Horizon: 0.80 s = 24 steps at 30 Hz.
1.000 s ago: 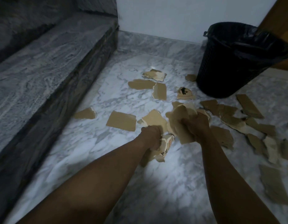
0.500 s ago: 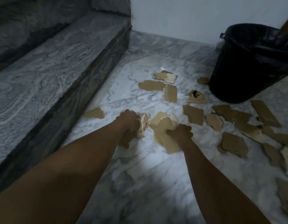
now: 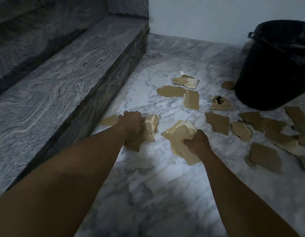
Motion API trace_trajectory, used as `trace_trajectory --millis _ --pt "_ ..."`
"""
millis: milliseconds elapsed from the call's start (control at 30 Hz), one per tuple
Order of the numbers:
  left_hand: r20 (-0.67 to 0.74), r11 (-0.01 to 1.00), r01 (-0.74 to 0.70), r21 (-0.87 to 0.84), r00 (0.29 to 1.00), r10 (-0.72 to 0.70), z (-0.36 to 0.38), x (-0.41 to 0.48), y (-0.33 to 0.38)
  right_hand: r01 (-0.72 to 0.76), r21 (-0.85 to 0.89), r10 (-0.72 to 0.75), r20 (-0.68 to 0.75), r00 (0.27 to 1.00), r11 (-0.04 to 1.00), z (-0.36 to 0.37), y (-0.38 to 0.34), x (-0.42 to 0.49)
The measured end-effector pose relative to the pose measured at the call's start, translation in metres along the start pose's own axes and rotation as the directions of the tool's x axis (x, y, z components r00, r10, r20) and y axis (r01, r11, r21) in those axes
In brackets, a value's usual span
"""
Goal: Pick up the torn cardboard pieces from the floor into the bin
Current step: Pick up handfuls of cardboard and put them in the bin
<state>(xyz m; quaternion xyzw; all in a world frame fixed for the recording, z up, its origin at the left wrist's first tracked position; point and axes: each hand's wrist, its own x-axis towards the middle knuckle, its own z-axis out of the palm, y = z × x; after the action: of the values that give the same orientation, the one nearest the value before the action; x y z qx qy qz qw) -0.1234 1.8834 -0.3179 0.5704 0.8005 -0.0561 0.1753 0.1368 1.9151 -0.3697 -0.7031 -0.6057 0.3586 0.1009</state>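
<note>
The left hand (image 3: 132, 124) is shifting left toward the piece by the step (image 3: 108, 120) — both it and the right hand (image 3: 197, 142) are clenching cardboard bundles (image 3: 180, 134) (bin (image 3: 271, 65) waiting upper right).

Bare floor (image 3: 165, 194) near; stone step (image 3: 63, 79) blocks left, bin (image 3: 274, 69) far right.

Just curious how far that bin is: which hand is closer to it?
Right. The right hand is below-left of the bin, several scraps away; the left hand is farther left, by the step.
</note>
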Motion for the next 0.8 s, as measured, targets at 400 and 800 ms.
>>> trace_trajectory --millis 400,800 --pt "0.074 0.984 0.116 -0.136 0.991 -0.107 -0.007 0.015 -0.06 0.01 0.045 -0.013 0.07 0.997 0.999 0.001 0.0 0.01" --pt "-0.026 0.94 -0.237 -0.244 0.971 0.238 0.033 -0.014 0.047 0.016 0.16 -0.013 -0.016 1.0 0.987 -0.067 0.045 -0.029"
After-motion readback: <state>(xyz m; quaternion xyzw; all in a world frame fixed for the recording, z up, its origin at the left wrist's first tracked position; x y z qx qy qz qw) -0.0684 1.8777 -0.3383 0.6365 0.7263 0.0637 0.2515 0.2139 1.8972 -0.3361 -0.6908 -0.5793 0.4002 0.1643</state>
